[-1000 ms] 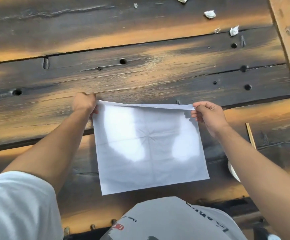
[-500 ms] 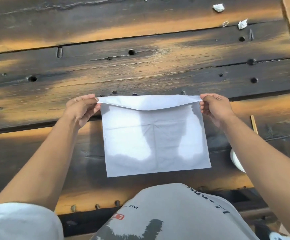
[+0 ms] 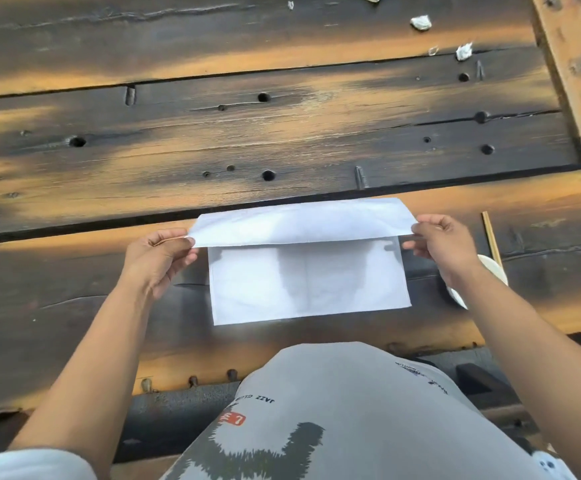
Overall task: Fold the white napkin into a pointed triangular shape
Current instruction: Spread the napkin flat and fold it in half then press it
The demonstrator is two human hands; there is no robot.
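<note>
Fingers of the left hand point(image 3: 159, 261) and right hand point(image 3: 443, 242) pinch the white napkin point(image 3: 309, 271) by its far corners, mid first fold; next, likely, edges must meet squarely on the counter point(image 3: 282, 140).

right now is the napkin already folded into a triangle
No, the white napkin is still rectangular, with the left hand and right hand pinching the two corners of a flap held over it.
</note>
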